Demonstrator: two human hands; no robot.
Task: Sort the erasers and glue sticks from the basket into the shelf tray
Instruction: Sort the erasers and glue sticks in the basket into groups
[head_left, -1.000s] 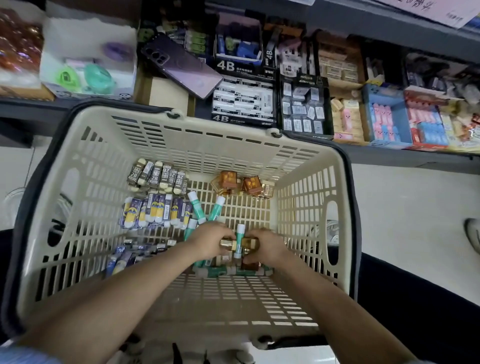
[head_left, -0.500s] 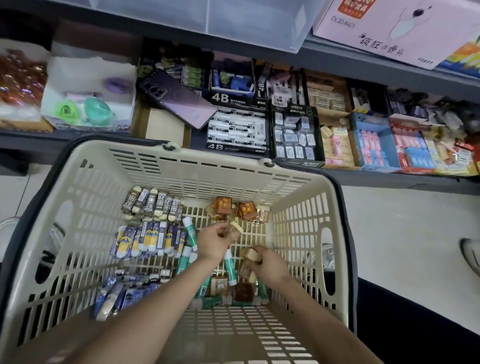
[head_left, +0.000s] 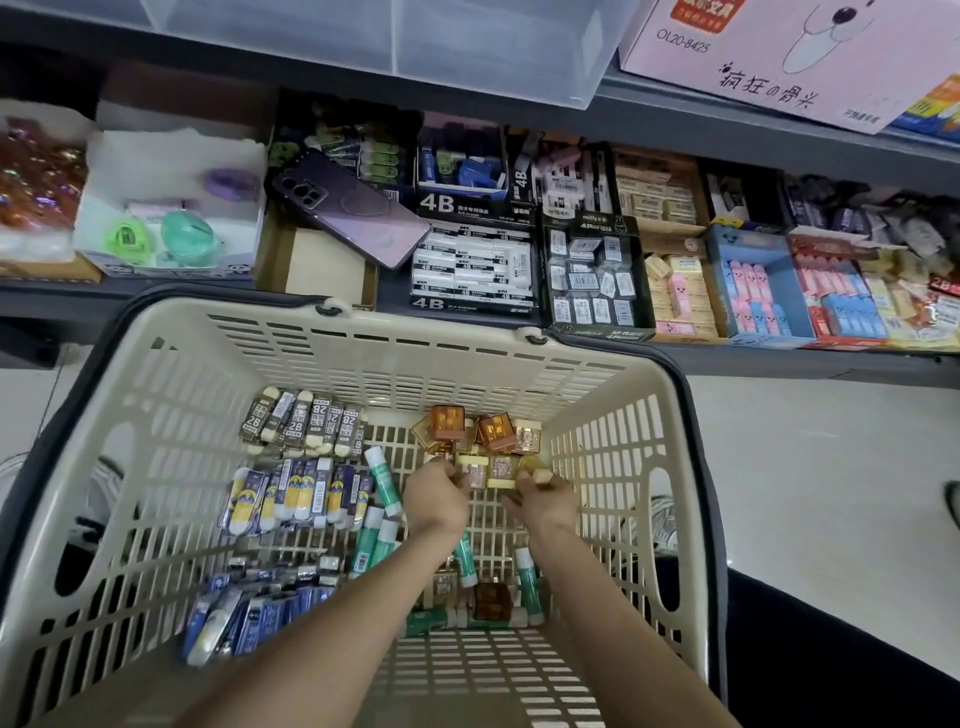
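Erasers (head_left: 488, 472): small amber-and-cream blocks in a short row at the far end of the basket (head_left: 415, 364), just below the amber pile. Both hands have come forward from the glue sticks (head_left: 383, 483) mid-basket. My left hand (head_left: 436, 499) pinches one block, my right hand (head_left: 545, 501) another. Judgement: I'm grouping inside the basket, and nothing has reached the shelf tray (head_left: 317, 267) yet.

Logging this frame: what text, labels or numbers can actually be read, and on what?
"4B": black-and-white eraser display box.
"2B": grey-sleeved erasers in the cream plastic basket.
"OL20-8425": pink cardboard carton at top right.
"miffy": black display box of small erasers.
Too small or blurred: print on the blue-and-yellow erasers, green glue sticks, small amber erasers, remaining display boxes.
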